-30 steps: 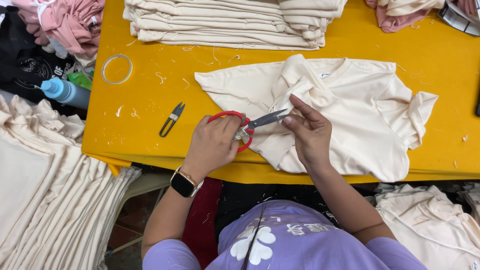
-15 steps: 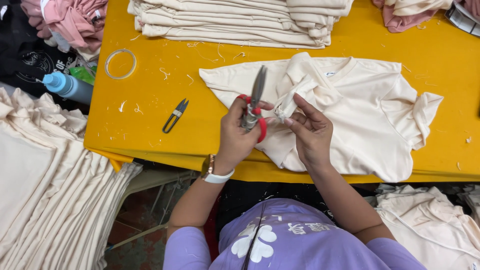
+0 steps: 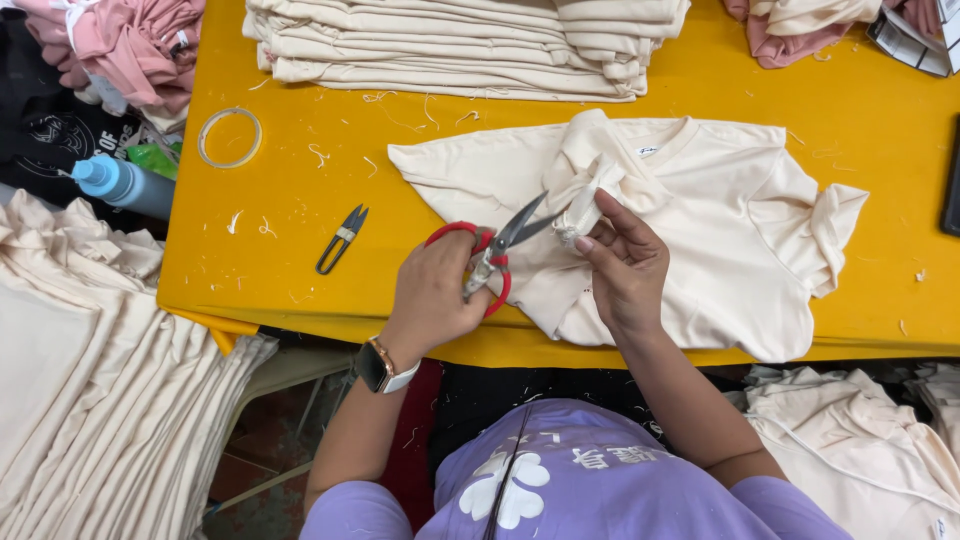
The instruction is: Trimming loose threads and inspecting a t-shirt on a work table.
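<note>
Cream T-shirt (image 3: 720, 230) laid flat at table (image 3: 300, 200) front edge, centre-right; bunched fabric fold pinched between fingers of right hand (image 3: 625, 265), closed on it. Red-handled scissors (image 3: 495, 255) gripped in left hand (image 3: 435, 295), fingers clamped through loops, blades parted, tips at pinched fold. One small white neck label noted inside collar. One black thread snips (image 3: 340, 240) left of hands. One tape ring (image 3: 229, 137) near left edge. One stack of folded cream garments (image 3: 460, 45) along far edge. One blue bottle (image 3: 115, 183) off left edge.
</note>
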